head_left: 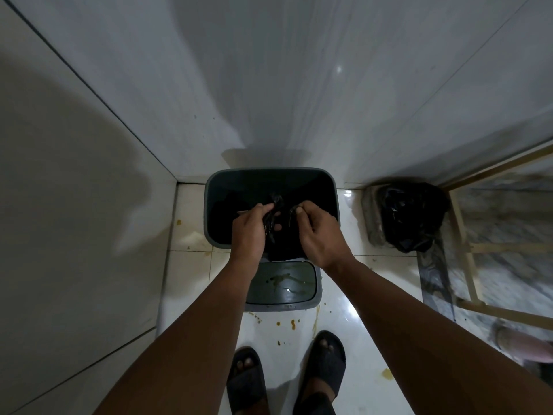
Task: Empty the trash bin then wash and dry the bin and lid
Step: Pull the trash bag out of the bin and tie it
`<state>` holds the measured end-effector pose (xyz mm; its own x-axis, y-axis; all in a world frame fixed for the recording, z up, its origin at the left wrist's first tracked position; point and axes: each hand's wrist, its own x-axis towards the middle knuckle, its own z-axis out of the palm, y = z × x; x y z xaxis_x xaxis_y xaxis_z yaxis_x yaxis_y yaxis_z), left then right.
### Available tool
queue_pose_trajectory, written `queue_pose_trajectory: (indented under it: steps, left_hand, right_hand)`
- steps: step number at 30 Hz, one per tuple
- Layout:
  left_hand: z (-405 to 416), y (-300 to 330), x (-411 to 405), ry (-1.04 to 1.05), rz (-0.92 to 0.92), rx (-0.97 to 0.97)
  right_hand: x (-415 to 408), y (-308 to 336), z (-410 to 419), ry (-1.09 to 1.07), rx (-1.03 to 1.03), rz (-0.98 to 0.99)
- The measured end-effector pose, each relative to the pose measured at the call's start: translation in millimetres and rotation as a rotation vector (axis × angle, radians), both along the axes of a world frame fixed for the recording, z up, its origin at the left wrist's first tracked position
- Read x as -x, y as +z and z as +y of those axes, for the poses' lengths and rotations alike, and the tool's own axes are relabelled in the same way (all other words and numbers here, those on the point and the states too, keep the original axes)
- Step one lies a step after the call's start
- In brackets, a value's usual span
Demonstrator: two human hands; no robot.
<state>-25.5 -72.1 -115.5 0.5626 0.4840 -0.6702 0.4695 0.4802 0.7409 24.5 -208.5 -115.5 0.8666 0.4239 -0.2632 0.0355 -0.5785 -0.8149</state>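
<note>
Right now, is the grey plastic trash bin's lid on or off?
Off. The grey plastic trash bin stands open-topped, and its stained grey lid lies on the white tiled floor in front of it.

Black sandals (287, 381) on stained tile floor (353, 330)

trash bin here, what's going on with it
A person stands over the open grey trash bin in a tiled corner. Both hands are over its mouth: the left hand and the right hand each pinch a piece of the black bag in their fingers. The lid lies on the floor in front of the bin, stained. Another black bag sits to the right, and spills dot the floor.
</note>
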Motion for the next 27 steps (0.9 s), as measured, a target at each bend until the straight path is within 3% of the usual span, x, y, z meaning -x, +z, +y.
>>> queue_pose_trajectory:
  steps: [7,12,17,20,27]
  left_hand:
    - [-10,7,1,-0.214,0.0,-0.102]
    - [-18,8,2,-0.367,-0.044,-0.191]
    - [-7,-3,-1,-0.228,-0.02,-0.309]
    - [4,-2,-5,-0.268,-0.012,-0.363]
    - [24,5,-16,-0.425,0.02,-0.398]
  right_hand:
    - [-7,-1,1,-0.128,-0.095,0.242]
    - [-10,2,14,-0.08,-0.208,0.294]
    - [-14,7,15,-0.212,-0.203,0.423]
    - [-19,10,14,-0.239,-0.229,0.516]
    - [-26,9,18,-0.291,-0.258,0.452]
